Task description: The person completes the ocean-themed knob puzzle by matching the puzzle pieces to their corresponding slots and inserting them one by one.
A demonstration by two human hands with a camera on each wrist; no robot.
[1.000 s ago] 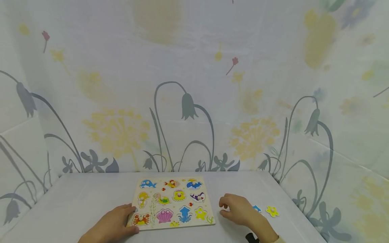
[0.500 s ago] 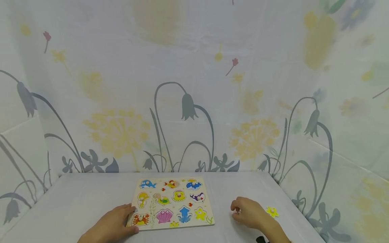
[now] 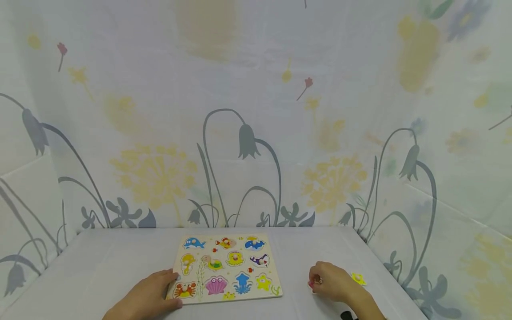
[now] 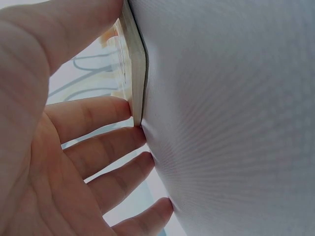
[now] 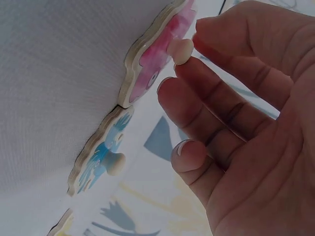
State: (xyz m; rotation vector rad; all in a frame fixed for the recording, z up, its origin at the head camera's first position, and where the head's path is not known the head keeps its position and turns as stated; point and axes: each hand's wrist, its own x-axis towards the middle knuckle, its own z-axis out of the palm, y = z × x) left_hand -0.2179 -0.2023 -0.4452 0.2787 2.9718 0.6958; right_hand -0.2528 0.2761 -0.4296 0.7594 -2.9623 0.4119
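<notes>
My left hand (image 3: 146, 291) holds the lower left corner of a wooden knob puzzle board (image 3: 236, 297), thumb at the front edge and fingertips along the left side. In the left wrist view those fingers (image 4: 106, 150) reach the table beside the board edge. My right hand (image 3: 330, 281) is over a pink puzzle piece (image 5: 160, 51) to the board's right. Its thumb and fingertips are right at the piece's pale knob (image 5: 181, 50), and the knob still shows uncovered. A blue puzzle piece (image 5: 101, 155) lies beside the pink one, hidden under the hand in the head view.
A yellow puzzle piece (image 3: 358, 278) lies right of my right hand. Knobbed sea animals, such as a crab (image 3: 185, 290), sit in the board; its pink shell, blue squid and yellow star pictures show no knobs. A flower-printed curtain (image 3: 256, 178) stands behind the white table (image 3: 120, 249).
My right hand has moved right, away from the board, and come down over the pink piece, covering the blue piece from the head view. The left hand stays on the board.
</notes>
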